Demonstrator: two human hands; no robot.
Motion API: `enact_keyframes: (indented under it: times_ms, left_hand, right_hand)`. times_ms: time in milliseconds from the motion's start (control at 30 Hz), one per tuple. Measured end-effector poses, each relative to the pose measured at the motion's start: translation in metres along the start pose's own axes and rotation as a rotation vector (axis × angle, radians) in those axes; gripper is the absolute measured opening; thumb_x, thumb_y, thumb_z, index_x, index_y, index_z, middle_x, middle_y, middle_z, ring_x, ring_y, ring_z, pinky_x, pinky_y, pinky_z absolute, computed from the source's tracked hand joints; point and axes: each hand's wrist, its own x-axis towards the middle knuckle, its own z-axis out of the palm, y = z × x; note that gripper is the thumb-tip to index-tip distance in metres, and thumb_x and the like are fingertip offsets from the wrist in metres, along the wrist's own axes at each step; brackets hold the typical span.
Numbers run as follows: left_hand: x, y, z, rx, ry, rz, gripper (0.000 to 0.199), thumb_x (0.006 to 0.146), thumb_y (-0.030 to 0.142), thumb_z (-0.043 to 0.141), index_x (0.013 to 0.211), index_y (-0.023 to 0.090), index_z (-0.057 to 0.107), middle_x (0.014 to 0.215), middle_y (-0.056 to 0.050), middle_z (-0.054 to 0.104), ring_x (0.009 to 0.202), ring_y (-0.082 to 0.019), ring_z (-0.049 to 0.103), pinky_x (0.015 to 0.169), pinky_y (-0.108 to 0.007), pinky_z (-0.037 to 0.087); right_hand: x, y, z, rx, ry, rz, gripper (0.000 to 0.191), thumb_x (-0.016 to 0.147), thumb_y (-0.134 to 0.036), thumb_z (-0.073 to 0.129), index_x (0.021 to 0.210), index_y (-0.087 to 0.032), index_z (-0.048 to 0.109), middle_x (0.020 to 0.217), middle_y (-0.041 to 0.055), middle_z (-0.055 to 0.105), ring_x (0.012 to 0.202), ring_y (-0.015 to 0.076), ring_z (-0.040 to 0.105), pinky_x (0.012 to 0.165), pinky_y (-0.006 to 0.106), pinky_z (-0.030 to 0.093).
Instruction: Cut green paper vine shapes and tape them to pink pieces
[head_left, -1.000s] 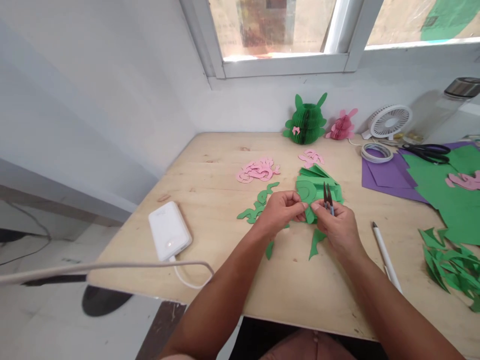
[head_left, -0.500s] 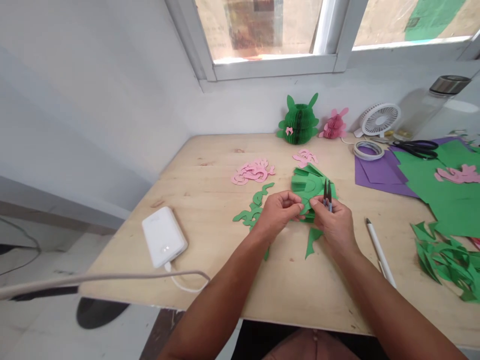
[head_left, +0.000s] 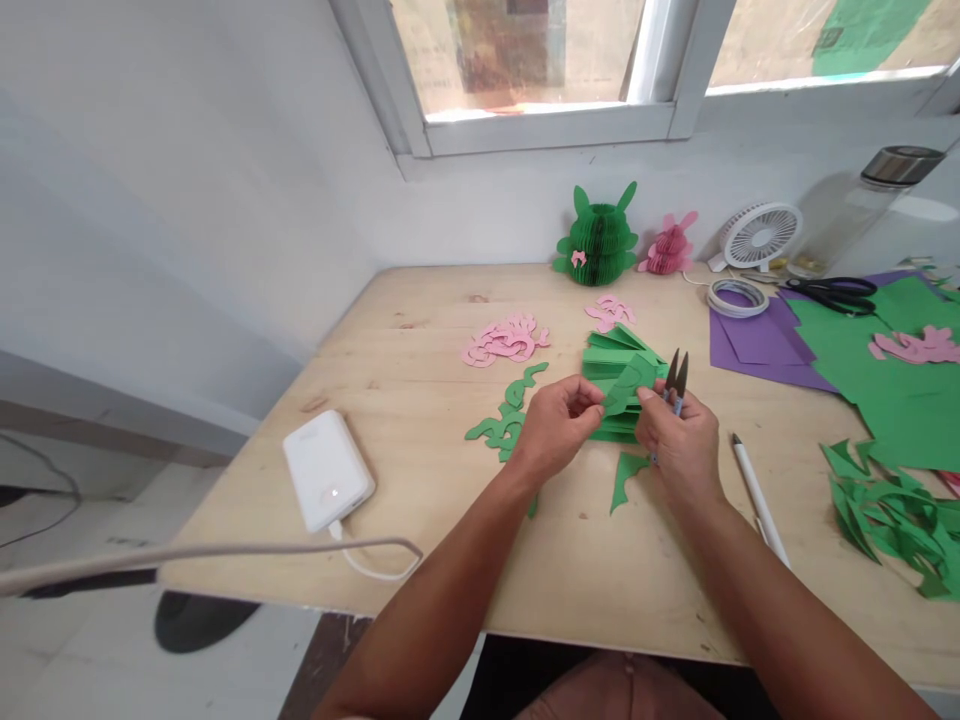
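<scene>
A green paper cutout (head_left: 628,384) is pinched by the left hand (head_left: 556,425) and right hand (head_left: 684,440). The right-held snips (head_left: 681,378) are best angled clear.

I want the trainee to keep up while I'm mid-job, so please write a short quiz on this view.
1. Which hand holds the small snips?
a) left hand
b) right hand
c) neither
2. True or false: the pink paper figure stands between the green paper figure and the fan.
3. Fill in: the cut piece held over the pleated paper is ____ in colour.

Key: 1 b; 2 true; 3 green
</scene>
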Motion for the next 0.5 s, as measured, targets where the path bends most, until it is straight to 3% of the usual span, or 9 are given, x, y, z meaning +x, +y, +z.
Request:
enact_keyframes:
  times_ms: [100,200,400,500]
  left_hand:
    - [-0.001,0.005,0.000,0.042,0.148,0.051,0.007,0.070,0.020,0.060,0.076,0.017,0.060,0.071,0.001,0.061,0.064,-0.010,0.055,0.059,-0.021,0.043]
    - [-0.004,0.011,0.001,0.009,0.243,0.053,0.012,0.074,0.026,0.061,0.068,0.018,0.056,0.060,0.003,0.055,0.055,-0.009,0.051,0.054,-0.021,0.041]
    - [-0.008,0.019,0.004,-0.200,-0.084,-0.236,0.029,0.076,0.040,0.062,0.060,0.015,0.058,0.049,-0.001,0.059,0.043,-0.010,0.052,0.048,-0.022,0.042]
    - [-0.007,0.017,0.003,-0.345,-0.148,-0.369,0.037,0.075,0.049,0.063,0.068,0.012,0.064,0.055,-0.005,0.064,0.047,-0.011,0.057,0.050,-0.023,0.044]
  right_hand:
    - [-0.002,-0.002,0.001,-0.010,0.003,-0.017,0.032,0.059,-0.034,0.078,0.070,-0.018,0.053,0.042,-0.0110,0.037,0.036,0.0048,0.030,0.036,0.019,0.021]
    - [-0.002,-0.004,0.002,0.002,0.010,-0.028,0.033,0.060,-0.034,0.078,0.072,-0.018,0.053,0.042,-0.0097,0.042,0.036,0.0046,0.031,0.036,0.019,0.021]
    - [0.000,-0.001,0.000,0.039,-0.007,-0.098,0.031,0.062,-0.033,0.078,0.075,-0.017,0.054,0.049,-0.0050,0.056,0.036,0.0045,0.034,0.037,0.020,0.023]
    - [0.000,0.002,-0.003,0.043,-0.065,-0.157,0.028,0.065,-0.031,0.077,0.077,-0.018,0.054,0.057,-0.0024,0.063,0.036,0.0050,0.035,0.038,0.021,0.026]
